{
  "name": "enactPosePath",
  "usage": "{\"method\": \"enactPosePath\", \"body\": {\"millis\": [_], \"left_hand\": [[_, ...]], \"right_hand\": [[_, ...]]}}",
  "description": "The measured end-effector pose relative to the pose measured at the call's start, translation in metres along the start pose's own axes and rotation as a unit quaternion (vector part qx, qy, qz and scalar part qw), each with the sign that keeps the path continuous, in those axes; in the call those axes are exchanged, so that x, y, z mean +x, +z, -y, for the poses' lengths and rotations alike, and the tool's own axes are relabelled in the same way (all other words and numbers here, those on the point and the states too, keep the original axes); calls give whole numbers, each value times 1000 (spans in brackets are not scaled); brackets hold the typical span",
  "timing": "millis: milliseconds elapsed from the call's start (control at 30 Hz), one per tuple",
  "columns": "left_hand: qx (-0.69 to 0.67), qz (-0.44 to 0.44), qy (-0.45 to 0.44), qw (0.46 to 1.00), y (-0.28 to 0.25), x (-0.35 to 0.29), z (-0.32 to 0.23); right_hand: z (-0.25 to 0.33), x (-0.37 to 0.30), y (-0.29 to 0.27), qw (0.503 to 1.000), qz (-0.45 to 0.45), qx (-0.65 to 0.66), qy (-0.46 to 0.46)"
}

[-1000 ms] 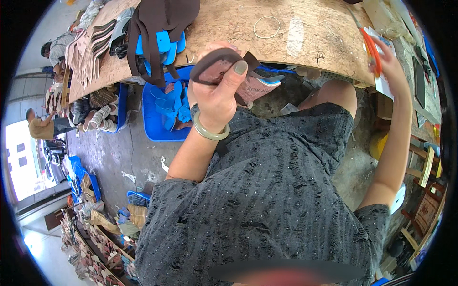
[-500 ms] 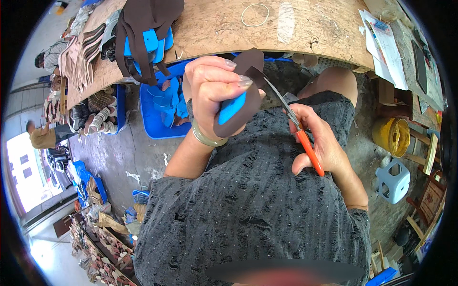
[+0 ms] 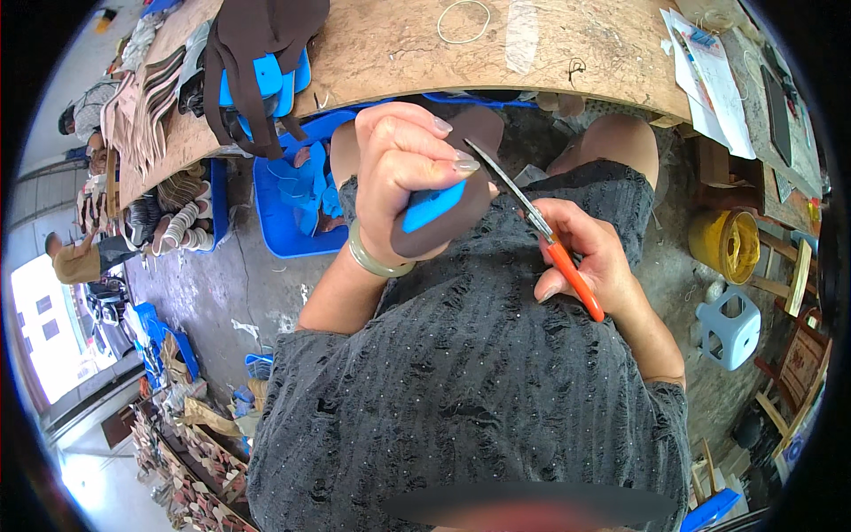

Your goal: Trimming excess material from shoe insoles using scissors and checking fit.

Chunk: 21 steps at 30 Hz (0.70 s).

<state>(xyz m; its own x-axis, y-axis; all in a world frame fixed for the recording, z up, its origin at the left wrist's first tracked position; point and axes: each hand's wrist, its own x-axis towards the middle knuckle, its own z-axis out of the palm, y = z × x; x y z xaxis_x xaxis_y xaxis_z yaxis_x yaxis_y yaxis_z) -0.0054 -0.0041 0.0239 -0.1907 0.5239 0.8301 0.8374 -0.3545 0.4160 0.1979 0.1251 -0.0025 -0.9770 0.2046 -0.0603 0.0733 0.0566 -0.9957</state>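
Right now the brown sole-shaped piece (image 3: 448, 229), blue patch (image 3: 432, 208) showing, is up above the lap (image 3: 510, 266), the left hand (image 3: 387, 177) with its grip clamped on it; the right hand's grip is clasped round orange-handled scissors (image 3: 574, 279), blade tips at the piece's far end. Beyond, a blue bin (image 3: 277, 235) sits below the wooden surface (image 3: 399, 53).

I count: two bare hands (image 3: 394, 177), one scissors (image 3: 572, 277), at least one brown piece (image 3: 448, 232), one blue patch (image 3: 433, 206), one bracelet (image 3: 365, 257), one yellow bucket (image 3: 709, 244), one light-blue stool (image 3: 734, 341), one pale loop (image 3: 463, 43), two background people (image 3: 78, 264).
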Motion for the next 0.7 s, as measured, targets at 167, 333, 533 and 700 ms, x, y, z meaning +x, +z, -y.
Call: {"method": "enactPosePath", "body": {"millis": [167, 333, 533, 700], "left_hand": [[-255, -67, -130, 956, 5, -8, 21], [-385, -183, -334, 841, 5, -2, 9], [-461, -129, -331, 814, 10, -10, 26], [-464, -135, -335, 809, 8, -20, 30]], "right_hand": [[7, 4, -30, 991, -122, -51, 18], [-8, 89, -142, 814, -308, -490, 40], [-3, 112, -179, 672, -261, -682, -120], [40, 97, -6, 927, -106, -281, -225]]}}
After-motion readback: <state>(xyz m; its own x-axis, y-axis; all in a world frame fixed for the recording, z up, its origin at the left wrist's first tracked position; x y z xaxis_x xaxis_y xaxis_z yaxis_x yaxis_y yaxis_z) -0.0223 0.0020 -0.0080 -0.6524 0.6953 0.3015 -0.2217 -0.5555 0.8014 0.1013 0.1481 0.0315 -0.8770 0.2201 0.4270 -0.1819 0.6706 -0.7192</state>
